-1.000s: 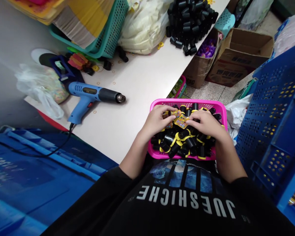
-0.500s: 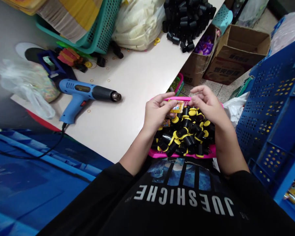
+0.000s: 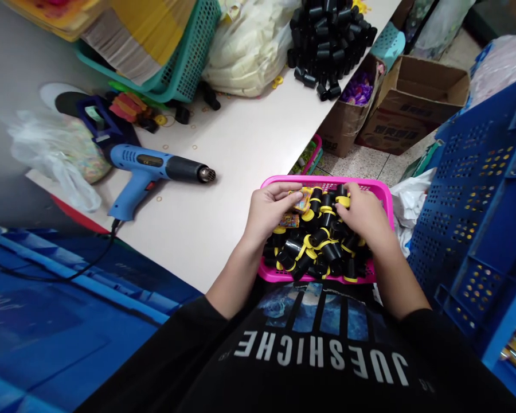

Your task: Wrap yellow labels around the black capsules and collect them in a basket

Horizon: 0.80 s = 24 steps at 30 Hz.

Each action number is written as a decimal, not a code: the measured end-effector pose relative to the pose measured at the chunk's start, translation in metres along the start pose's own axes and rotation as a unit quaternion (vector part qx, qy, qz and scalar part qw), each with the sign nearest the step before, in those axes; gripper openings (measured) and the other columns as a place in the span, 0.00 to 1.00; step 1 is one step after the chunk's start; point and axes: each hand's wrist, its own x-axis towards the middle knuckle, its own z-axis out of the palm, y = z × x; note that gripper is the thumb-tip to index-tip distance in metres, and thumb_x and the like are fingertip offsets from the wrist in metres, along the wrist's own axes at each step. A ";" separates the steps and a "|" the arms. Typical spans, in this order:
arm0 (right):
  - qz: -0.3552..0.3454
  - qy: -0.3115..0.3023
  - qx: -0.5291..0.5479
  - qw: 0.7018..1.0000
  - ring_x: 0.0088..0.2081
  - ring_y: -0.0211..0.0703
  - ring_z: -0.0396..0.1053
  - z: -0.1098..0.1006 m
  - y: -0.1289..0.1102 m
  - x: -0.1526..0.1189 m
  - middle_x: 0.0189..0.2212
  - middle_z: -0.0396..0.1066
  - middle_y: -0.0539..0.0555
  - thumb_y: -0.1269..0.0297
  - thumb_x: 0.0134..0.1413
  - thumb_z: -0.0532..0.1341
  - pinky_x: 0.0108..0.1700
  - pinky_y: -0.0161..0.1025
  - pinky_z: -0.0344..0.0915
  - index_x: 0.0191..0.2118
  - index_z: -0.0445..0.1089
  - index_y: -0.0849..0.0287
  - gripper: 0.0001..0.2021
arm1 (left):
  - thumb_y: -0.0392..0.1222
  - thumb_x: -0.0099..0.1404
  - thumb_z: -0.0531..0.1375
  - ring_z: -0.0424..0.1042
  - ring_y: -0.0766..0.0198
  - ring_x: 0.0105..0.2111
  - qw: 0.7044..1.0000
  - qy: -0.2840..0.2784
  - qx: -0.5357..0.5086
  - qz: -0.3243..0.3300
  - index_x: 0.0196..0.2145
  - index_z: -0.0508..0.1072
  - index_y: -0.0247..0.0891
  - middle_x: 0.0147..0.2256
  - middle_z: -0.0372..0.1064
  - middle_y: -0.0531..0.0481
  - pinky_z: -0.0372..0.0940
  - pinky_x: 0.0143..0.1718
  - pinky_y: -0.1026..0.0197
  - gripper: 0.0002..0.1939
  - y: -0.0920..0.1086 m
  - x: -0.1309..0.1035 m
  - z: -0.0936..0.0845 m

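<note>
My left hand (image 3: 269,211) pinches a small yellow printed piece (image 3: 304,199) with see-through parts between thumb and fingers, over the left side of a pink basket (image 3: 387,201). Short black cylinders (image 3: 332,251) with yellow rings or caps fill the basket. At its upper right, my right hand (image 3: 365,213) has thumb and fingers closed round one black cylinder with a yellow end (image 3: 343,201); the fingertips are partly hidden. Another printed piece (image 3: 289,221), orange and yellow, lies on the cylinders just below my left hand.
A blue heat gun (image 3: 141,169) lies on the white table (image 3: 241,155) to the left. Behind are a green basket (image 3: 200,51), a plastic bag (image 3: 251,51) and piled black cylinders (image 3: 327,43). Cardboard boxes (image 3: 406,123) stand on the floor; a blue crate (image 3: 460,229) rises at right.
My right hand has come down into the basket and its fingers have closed on a black cylinder. My left hand keeps the yellow printed piece, now slightly lower. The view has shifted a little.
</note>
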 end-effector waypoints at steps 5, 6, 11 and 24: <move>-0.087 0.046 0.437 0.894 0.40 0.48 0.77 -0.008 0.013 -0.014 0.42 0.77 0.55 0.59 0.55 0.67 0.45 0.46 0.76 0.48 0.72 0.52 0.15 | 0.49 0.49 0.77 0.78 0.65 0.29 0.997 0.036 -0.061 0.001 0.35 0.84 0.39 0.30 0.81 0.50 0.74 0.31 0.64 0.17 -0.003 -0.002 0.003; -0.094 0.044 0.514 0.852 0.39 0.45 0.77 -0.006 0.012 -0.016 0.40 0.77 0.52 0.57 0.55 0.68 0.43 0.43 0.76 0.48 0.72 0.51 0.15 | 0.49 0.48 0.77 0.78 0.65 0.28 0.996 0.035 -0.086 -0.007 0.35 0.84 0.40 0.30 0.80 0.50 0.74 0.30 0.64 0.18 -0.003 -0.003 0.005; -0.112 0.061 0.632 0.764 0.38 0.41 0.76 0.007 -0.002 -0.019 0.37 0.76 0.49 0.55 0.51 0.74 0.42 0.38 0.76 0.44 0.74 0.50 0.16 | 0.47 0.44 0.79 0.77 0.67 0.27 0.983 -0.011 -0.178 -0.043 0.32 0.83 0.40 0.29 0.80 0.52 0.74 0.28 0.65 0.17 0.000 -0.007 0.021; -0.029 0.035 0.646 0.762 0.46 0.50 0.77 0.010 0.001 -0.024 0.45 0.77 0.54 0.47 0.50 0.71 0.49 0.49 0.78 0.47 0.73 0.51 0.22 | 0.47 0.51 0.76 0.78 0.65 0.31 1.000 -0.015 0.012 0.019 0.42 0.85 0.43 0.36 0.82 0.49 0.74 0.35 0.63 0.19 0.004 -0.019 0.017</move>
